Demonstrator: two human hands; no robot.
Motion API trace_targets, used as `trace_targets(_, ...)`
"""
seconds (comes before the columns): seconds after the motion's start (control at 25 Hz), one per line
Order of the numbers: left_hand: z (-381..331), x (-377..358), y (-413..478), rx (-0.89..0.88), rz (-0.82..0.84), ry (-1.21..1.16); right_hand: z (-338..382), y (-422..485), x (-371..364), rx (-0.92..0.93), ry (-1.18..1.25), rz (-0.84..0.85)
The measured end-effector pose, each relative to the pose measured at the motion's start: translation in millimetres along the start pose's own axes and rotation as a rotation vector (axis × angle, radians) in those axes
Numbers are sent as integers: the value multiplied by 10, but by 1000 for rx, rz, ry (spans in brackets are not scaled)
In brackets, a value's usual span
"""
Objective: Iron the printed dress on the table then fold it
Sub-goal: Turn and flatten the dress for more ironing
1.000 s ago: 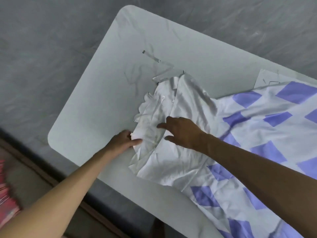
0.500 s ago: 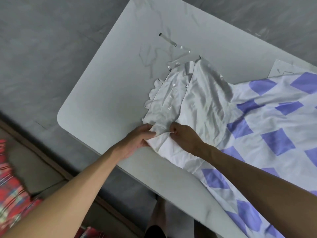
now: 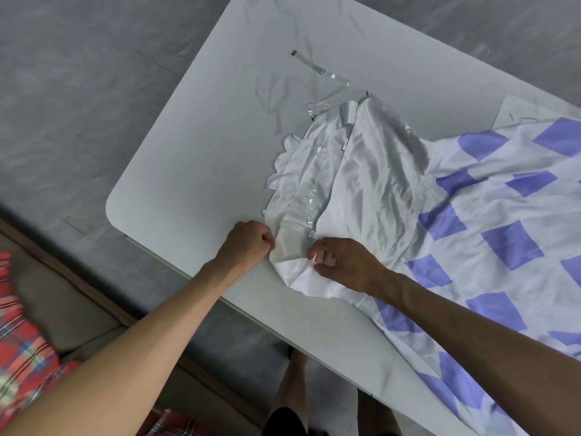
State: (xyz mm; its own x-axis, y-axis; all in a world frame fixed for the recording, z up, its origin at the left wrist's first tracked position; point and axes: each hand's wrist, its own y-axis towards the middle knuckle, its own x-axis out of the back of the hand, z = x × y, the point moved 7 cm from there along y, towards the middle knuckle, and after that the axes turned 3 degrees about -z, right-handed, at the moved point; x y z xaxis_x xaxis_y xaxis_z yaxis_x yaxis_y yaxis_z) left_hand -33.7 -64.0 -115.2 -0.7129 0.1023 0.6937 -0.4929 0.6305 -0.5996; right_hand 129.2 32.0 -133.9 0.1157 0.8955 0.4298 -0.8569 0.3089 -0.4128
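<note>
Head view: a printed dress (image 3: 408, 199), white with violet-blue squares, is seen spread over the right part of a white table (image 3: 188, 136), its plain bodice turned toward the table's middle and its skirt draped over the near edge; the bodice's near corner is gripped in the curled fingers of the left hand (image 3: 248, 243); just beside it, white cloth is pinched by the right hand (image 3: 342, 262); clear straps (image 3: 314, 62) are laid beyond the bodice.
</note>
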Motion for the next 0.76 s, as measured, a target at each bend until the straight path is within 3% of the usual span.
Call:
trace_targets(0.08, -7, 46, 15, 0, -116, 87, 1, 30, 59, -22, 7, -79)
trace_targets(0.2, -243, -160, 194, 91, -59, -224, -175, -3, 263, -106, -136, -283)
trace_targets(0.36, -424, -457, 473, 282, -91, -461, -335, -85, 169, 62, -462, -168)
trace_targets(0.48, -565, -333, 526, 234, -296, -94, -362, -45, 186, 51, -455, -184)
trace_targets(0.56, -688, -266, 557, 159, -394, -35, -363, -8, 277, 13, -420, -250)
trace_targets(0.76, -715, -342, 750, 126, -367, 63, -407, 36, 386, -17, -492, -228)
